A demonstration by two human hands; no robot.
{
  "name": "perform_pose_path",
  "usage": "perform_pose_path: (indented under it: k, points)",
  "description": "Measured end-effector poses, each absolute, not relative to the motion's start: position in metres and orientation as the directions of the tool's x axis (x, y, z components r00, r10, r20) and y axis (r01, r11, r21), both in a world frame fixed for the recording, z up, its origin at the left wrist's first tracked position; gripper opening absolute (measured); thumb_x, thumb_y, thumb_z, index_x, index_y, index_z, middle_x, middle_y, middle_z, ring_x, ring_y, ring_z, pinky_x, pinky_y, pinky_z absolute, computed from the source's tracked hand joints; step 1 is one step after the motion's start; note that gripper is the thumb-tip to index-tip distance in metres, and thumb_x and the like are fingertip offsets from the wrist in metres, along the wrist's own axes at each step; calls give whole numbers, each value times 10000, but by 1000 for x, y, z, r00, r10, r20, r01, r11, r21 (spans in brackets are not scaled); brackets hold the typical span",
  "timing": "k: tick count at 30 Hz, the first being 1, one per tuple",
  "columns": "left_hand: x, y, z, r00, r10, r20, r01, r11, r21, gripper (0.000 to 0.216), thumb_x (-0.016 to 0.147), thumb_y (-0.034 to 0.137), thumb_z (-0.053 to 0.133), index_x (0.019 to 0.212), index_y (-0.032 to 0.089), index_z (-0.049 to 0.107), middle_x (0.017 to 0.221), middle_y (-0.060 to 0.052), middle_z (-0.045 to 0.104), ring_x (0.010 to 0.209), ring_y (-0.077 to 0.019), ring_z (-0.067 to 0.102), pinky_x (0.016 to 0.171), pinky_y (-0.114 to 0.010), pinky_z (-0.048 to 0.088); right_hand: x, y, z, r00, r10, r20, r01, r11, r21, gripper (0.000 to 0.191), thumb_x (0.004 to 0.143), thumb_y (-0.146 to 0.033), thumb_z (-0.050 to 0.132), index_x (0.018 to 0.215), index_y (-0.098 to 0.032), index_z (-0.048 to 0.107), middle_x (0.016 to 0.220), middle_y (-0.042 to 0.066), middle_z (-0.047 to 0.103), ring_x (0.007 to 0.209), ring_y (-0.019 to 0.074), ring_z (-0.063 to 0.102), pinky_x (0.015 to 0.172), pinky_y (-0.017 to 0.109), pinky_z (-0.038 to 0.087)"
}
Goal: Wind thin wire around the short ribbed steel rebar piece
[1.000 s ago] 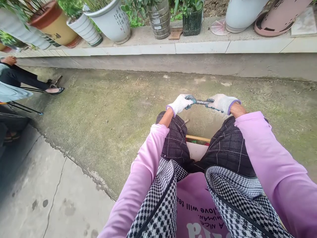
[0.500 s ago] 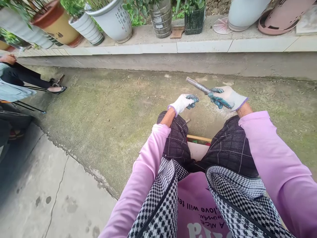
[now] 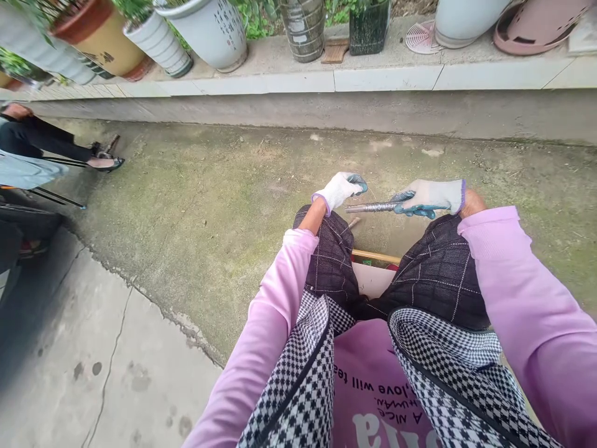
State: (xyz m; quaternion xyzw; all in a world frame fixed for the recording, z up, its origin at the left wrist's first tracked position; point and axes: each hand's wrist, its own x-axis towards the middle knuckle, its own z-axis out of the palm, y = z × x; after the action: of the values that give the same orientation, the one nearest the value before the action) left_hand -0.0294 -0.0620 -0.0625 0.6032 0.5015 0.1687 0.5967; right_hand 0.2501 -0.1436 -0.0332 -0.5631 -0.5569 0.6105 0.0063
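My right hand [image 3: 431,197], in a white glove with blue-green coated fingers, is closed round one end of a metal rod [image 3: 368,208]. Thin silvery wire [image 3: 380,206] is wound in tight coils on the rod close to my fingers. The rod's bare end points left, almost level. Just above that end is my left hand [image 3: 342,188], gloved alike, its fingers pinched together. Whatever those fingers hold is too thin or hidden to make out. Both hands are in front of my knees, above the concrete ground.
Potted plants, among them a white pot [image 3: 209,37], line a tiled ledge [image 3: 298,83] ahead. A seated person's legs [image 3: 51,140] show at the left. A small stick-like piece [image 3: 354,222] lies by my left knee. Between my thighs is a wooden edge [image 3: 375,256].
The rod has swung from slanting up and left to nearly level, and sits lower. My right hand has turned and moved down and slightly right. My left hand has shifted slightly up and left.
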Motion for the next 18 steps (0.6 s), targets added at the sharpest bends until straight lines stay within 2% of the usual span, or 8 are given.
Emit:
perform_pose_path:
  k: [3, 6, 9, 11, 14, 16, 18]
  points:
    - [-24, -66, -60, 471, 791, -391, 398, 205, 894, 78, 793, 82, 772, 753, 149, 783, 711, 49, 685, 700, -88, 556, 724, -237, 433, 240, -139, -37, -190, 700, -689, 779, -320, -540, 318, 944, -497, 1009, 1014, -210, 891, 738, 17, 693, 546, 144, 549, 493, 283, 445]
    - [-20, -70, -57, 500, 748, -436, 412, 238, 880, 128, 794, 37, 756, 815, 141, 828, 715, 39, 712, 683, -87, 587, 706, -219, 458, 236, -131, -36, -90, 772, -629, 877, -238, -417, 271, 1058, -428, 885, 1168, -186, 937, 730, 47, 706, 604, 199, 620, 569, 318, 490]
    - [-19, -73, -53, 483, 720, -498, 426, 303, 852, 233, 805, -12, 759, 928, 144, 881, 741, 18, 770, 687, -94, 662, 701, -202, 491, 238, -123, -31, -39, 856, -515, 917, -174, -358, 272, 1102, -392, 806, 1239, -203, 947, 778, 79, 753, 755, 263, 721, 670, 341, 528]
    - [-19, -74, -50, 467, 719, -514, 421, 330, 845, 239, 845, -18, 777, 971, 147, 894, 759, 7, 794, 695, -94, 691, 705, -193, 506, 241, -121, -29, -4, 897, -442, 918, -172, -357, 225, 1116, -380, 788, 1188, -224, 933, 814, 79, 766, 811, 270, 739, 704, 341, 534]
    - [-20, -75, -46, 445, 729, -521, 409, 352, 842, 179, 900, 4, 807, 969, 149, 887, 752, 5, 799, 684, -93, 699, 713, -192, 524, 242, -122, -28, 72, 907, -415, 812, -295, -504, 165, 1145, -352, 769, 1128, -217, 864, 837, 60, 737, 721, 221, 675, 650, 327, 530]
    - [-20, -76, -44, 438, 731, -523, 408, 357, 840, 148, 909, 21, 835, 966, 150, 881, 745, 6, 800, 676, -91, 700, 721, -190, 532, 242, -123, -29, 125, 902, -413, 640, -391, -661, 169, 1148, -384, 804, 1142, -215, 821, 847, 49, 705, 659, 190, 606, 590, 315, 526]
    - [-20, -76, -44, 435, 731, -525, 411, 357, 839, 122, 917, 38, 853, 965, 148, 874, 736, 6, 798, 665, -89, 699, 720, -185, 531, 244, -125, -28, 140, 907, -397, 440, -417, -795, 298, 1121, -496, 890, 1200, -221, 806, 838, 39, 664, 632, 180, 547, 545, 310, 513]
